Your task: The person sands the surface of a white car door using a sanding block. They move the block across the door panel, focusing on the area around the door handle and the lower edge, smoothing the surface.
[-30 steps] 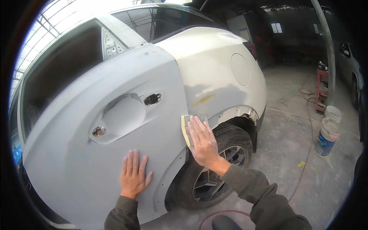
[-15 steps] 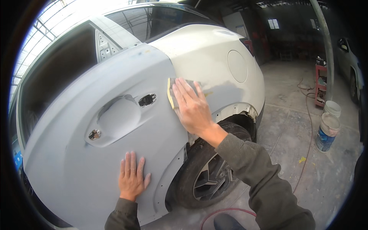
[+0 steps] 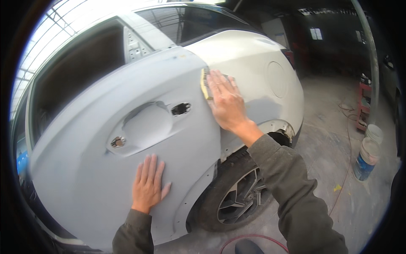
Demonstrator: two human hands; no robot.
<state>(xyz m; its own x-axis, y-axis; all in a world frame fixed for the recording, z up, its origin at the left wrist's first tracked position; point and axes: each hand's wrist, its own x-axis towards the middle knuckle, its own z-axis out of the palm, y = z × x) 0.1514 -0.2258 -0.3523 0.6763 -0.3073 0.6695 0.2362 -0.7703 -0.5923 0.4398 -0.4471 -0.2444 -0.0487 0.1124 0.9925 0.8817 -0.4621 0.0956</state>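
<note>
My right hand (image 3: pixel 228 106) lies over a sanding block (image 3: pixel 204 84) with a pale yellow edge, its fingers pressed together along it. The block rests at the seam between the grey-primed car door (image 3: pixel 80 169) and the cream rear quarter panel (image 3: pixel 249 53); my palm hides much of it. Lower down, my left hand (image 3: pixel 147 186) is laid flat against the door with its fingers stretched out, holding nothing. Above that hand is the door's handle recess (image 3: pixel 149 125), with a ragged dark hole to its right and a smaller one at its lower left.
Below the quarter panel sits the rear wheel (image 3: pixel 243 197). A red hose (image 3: pixel 258 236) curves across the floor near my foot. Buckets (image 3: pixel 366 158) and a red cart (image 3: pixel 363 106) stand at the right by a pole (image 3: pixel 372 59).
My right hand has moved up along the seam with the sanding block. The view has shifted, so the car appears farther right. My left hand remains flat on the door.
</note>
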